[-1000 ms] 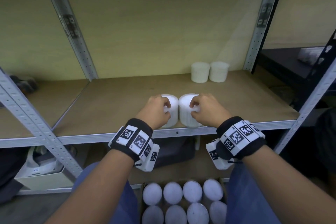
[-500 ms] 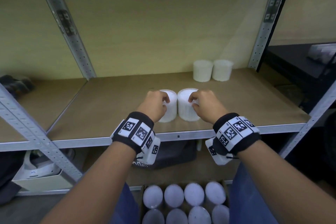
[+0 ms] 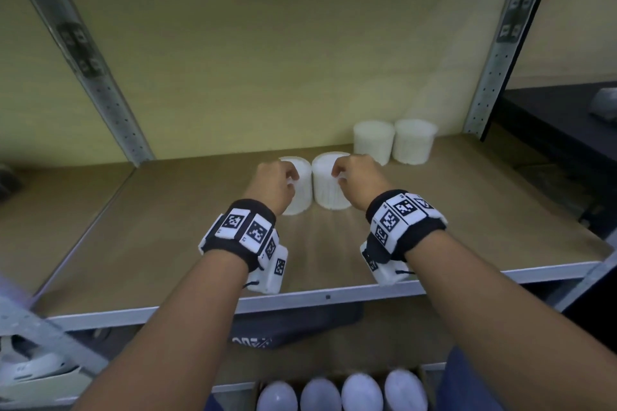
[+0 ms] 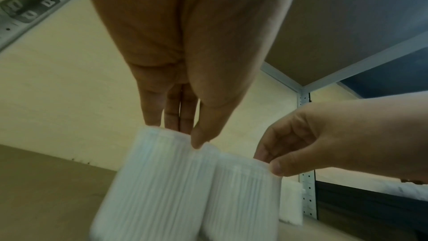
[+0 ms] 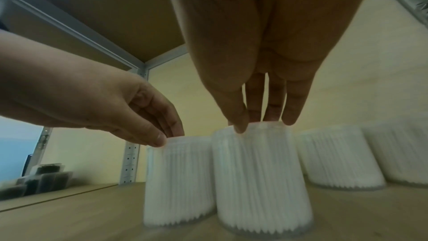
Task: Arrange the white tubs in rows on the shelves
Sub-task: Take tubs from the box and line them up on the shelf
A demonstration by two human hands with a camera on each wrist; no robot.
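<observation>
Two white ribbed tubs stand side by side on the wooden shelf (image 3: 173,237). My left hand (image 3: 277,182) pinches the rim of the left tub (image 3: 300,193) (image 4: 150,180) with thumb in front and fingers behind. My right hand (image 3: 354,177) pinches the rim of the right tub (image 3: 329,187) (image 5: 259,175) the same way. Both tubs are blurred in the wrist views. Two more tubs (image 3: 374,142) (image 3: 414,140) stand in a row against the back wall at the right, close behind my right hand.
A box with several white tubs (image 3: 340,394) sits on the floor below the shelf edge. Grey metal uprights (image 3: 83,53) (image 3: 504,43) frame the bay. A white box (image 3: 33,374) lies at the lower left. A dark shelf unit (image 3: 561,117) stands to the right.
Both hands have slid their tubs from near the shelf's front edge back towards the rear wall, close to the two tubs at the back. The grips are unchanged.
</observation>
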